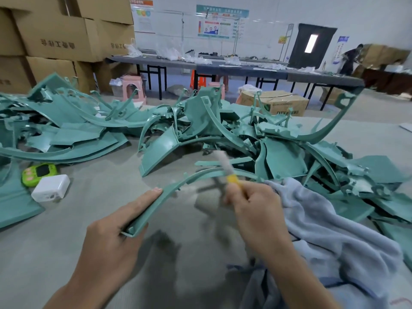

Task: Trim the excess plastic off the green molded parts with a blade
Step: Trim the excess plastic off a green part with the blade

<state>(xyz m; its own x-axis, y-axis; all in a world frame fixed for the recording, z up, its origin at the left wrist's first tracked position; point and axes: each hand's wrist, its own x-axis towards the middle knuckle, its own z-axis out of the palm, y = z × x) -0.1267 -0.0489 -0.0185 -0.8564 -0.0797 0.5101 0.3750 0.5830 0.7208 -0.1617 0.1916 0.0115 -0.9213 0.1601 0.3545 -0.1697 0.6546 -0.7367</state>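
My left hand (pixel 116 233) holds the near end of a long curved green molded strip (pixel 178 186), index finger stretched along its edge. The strip arcs up and to the right above the grey table (pixel 93 219). My right hand (pixel 256 208) grips a yellow-handled blade (pixel 231 181); its pale tip is blurred by motion and points up over the strip's middle. A big heap of green molded parts (pixel 200 130) lies across the table behind both hands.
A pale blue cloth (pixel 323 219) lies under and right of my right hand. A white box (pixel 50 188) and a green gadget (pixel 39 173) sit at the left. Cardboard boxes (pixel 55 36), a long dark table (pixel 223 68) and a distant person (pixel 351 59) stand behind.
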